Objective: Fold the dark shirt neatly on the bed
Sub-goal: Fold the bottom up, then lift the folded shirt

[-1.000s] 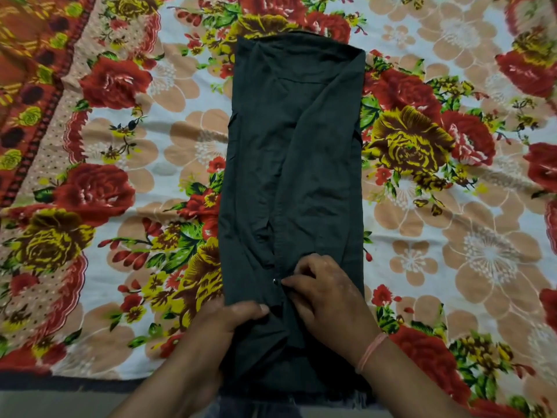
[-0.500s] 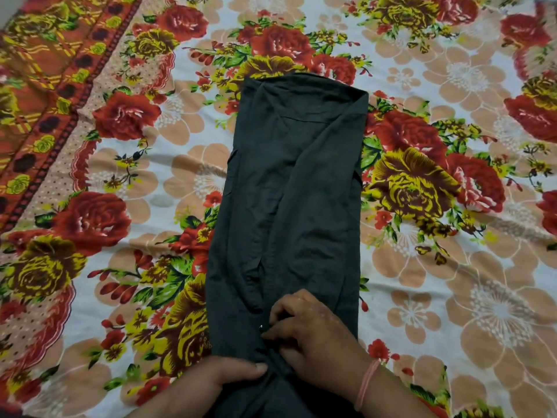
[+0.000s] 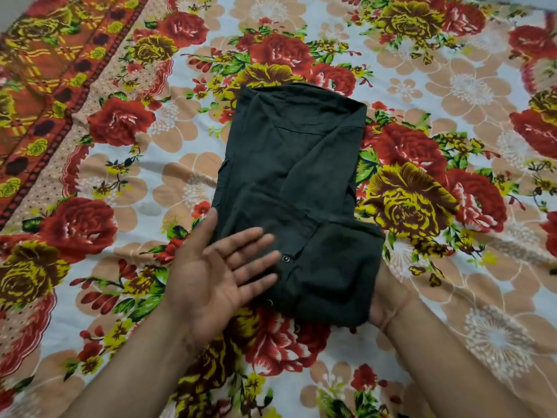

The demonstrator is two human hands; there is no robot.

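The dark shirt [image 3: 289, 188] lies in the middle of the floral bedsheet [image 3: 120, 182], its near end doubled over onto the rest, with two small snap buttons showing. My left hand [image 3: 223, 276] hovers palm up with fingers spread at the shirt's near left edge, holding nothing. My right hand [image 3: 382, 300] is mostly hidden under the folded near right corner; only its heel and the wrist with a pink band show. It carries that folded end of the shirt.
The bed's sheet has large red and yellow roses on white, with an orange patterned border [image 3: 39, 95] along the far left. Sheet surrounds the shirt on all sides.
The shirt's near end has been lifted and folded away from me, making the shirt shorter. My left hand let go and opened palm up. My right hand went under the fold.
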